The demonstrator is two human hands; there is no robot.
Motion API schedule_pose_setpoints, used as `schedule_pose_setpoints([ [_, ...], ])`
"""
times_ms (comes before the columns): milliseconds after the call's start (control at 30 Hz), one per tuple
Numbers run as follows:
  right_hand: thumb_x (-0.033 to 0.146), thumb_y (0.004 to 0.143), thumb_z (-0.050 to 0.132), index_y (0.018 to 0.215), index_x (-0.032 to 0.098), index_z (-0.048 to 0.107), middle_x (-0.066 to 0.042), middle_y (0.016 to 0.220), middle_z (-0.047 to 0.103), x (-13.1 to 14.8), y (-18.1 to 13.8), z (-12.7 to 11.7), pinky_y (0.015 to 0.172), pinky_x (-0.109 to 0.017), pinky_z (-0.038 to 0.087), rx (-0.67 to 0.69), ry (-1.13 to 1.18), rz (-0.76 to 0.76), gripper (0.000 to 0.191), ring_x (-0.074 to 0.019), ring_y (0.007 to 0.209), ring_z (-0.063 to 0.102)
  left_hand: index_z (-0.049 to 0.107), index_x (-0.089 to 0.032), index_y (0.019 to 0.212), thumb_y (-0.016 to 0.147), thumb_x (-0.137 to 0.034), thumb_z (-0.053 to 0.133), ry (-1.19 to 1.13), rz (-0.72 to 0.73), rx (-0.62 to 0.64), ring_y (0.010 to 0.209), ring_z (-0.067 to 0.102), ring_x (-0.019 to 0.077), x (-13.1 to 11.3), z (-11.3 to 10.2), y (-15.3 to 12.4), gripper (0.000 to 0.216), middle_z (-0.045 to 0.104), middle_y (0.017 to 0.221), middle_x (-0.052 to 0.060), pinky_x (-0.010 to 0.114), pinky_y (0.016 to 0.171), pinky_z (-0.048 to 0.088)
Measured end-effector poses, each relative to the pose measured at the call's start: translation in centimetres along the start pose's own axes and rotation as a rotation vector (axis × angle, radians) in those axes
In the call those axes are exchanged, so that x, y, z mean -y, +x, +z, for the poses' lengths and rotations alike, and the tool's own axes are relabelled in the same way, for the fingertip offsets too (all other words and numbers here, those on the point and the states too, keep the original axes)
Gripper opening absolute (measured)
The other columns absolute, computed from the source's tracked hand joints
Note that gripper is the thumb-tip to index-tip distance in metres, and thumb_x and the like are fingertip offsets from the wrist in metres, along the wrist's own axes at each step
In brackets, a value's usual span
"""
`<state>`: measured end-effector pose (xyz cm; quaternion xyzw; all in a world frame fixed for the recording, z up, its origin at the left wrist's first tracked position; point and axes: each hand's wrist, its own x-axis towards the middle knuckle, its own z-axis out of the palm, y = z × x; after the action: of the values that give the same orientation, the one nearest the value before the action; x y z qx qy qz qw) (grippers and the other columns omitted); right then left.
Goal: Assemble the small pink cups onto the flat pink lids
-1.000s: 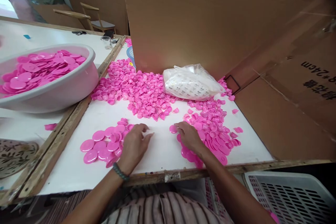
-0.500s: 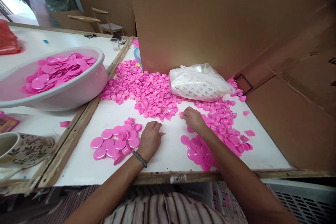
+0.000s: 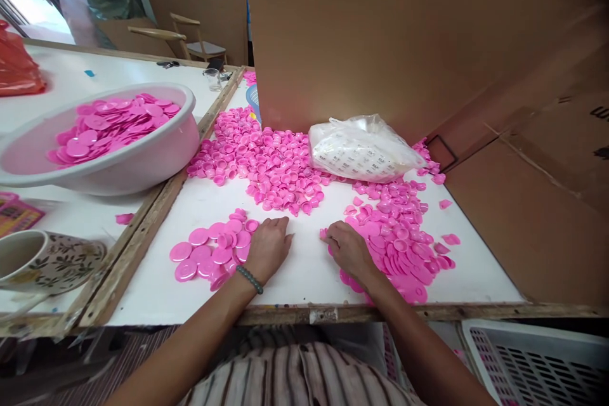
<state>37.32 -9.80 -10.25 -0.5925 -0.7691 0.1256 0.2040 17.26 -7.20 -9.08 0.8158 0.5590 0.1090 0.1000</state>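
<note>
My left hand (image 3: 269,246), with a beaded bracelet (image 3: 250,280) at the wrist, is closed at the right edge of a loose group of pink plastic discs (image 3: 200,253) and small cups. Its fingers curl under, and anything inside them is hidden. Across a strip of bare white tabletop, my right hand (image 3: 351,252) pinches a small pink plastic piece (image 3: 323,233) between thumb and fingertips. More flat pink discs (image 3: 404,266) lie beside and beyond that hand. Farther back spreads a heap of small pink cups (image 3: 280,168).
A white plastic bag (image 3: 364,151) rests against the tall cardboard (image 3: 380,32). At left stand a white basin (image 3: 143,171) with pink discs and a flowered mug (image 3: 66,260), past a wooden edge strip (image 3: 143,228). A slatted white crate (image 3: 537,355) sits below the table at right.
My right hand has drawn back toward me and slightly left, a pink piece still at its fingertips. More discs show beside it. The left hand has hardly moved; the view shifted slightly.
</note>
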Motion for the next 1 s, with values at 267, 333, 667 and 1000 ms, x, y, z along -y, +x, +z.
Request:
schedule_pose_setpoints([
  [267,0.018,0.086,0.043,0.067,0.018,0.051,-0.004,0.077,0.053,0.0,-1.1,0.7,0.065,-0.025,0.036,-0.045,0.029,-0.003,0.02,-0.0158,0.076,0.047,0.057,-0.015,0.1,0.077,-0.02,0.053,0.127,-0.003,-0.054,0.099,0.044,0.0294,2.4,-2.2,-1.8,0.024,0.062,0.081,0.012,0.04,0.076,0.037],
  [333,0.019,0.087,0.043,0.069,0.018,0.052,-0.004,0.078,0.053,0.1,-1.1,1.0,0.065,-0.026,0.036,-0.046,0.028,-0.005,0.02,-0.0161,0.077,0.047,0.06,-0.016,0.091,0.076,-0.018,0.053,0.144,0.032,-0.013,0.1,0.044,0.0294,2.6,-1.8,-2.0,0.016,0.062,0.081,0.012,0.04,0.076,0.035],
  [667,0.021,0.088,0.042,0.07,0.018,0.051,-0.004,0.078,0.052,-0.1,-1.7,1.5,0.066,-0.025,0.036,-0.087,0.041,-0.015,0.02,-0.0158,0.077,0.046,0.06,-0.019,0.095,0.073,-0.019,0.06,-0.031,0.016,0.07,0.093,0.046,0.027,0.1,0.5,-0.6,0.023,0.063,0.085,0.008,0.038,0.074,0.033],
  [1000,0.021,0.088,0.04,0.067,0.018,0.05,-0.003,0.072,0.05,-0.4,-2.2,1.1,0.064,-0.026,0.034,-0.127,0.016,-0.001,0.024,-0.0159,0.073,0.045,0.052,-0.01,0.097,0.076,-0.031,0.059,-0.134,-0.089,0.055,0.09,0.05,0.0252,-3.9,1.6,2.9,0.031,0.054,0.095,0.014,0.032,0.072,0.039],
])
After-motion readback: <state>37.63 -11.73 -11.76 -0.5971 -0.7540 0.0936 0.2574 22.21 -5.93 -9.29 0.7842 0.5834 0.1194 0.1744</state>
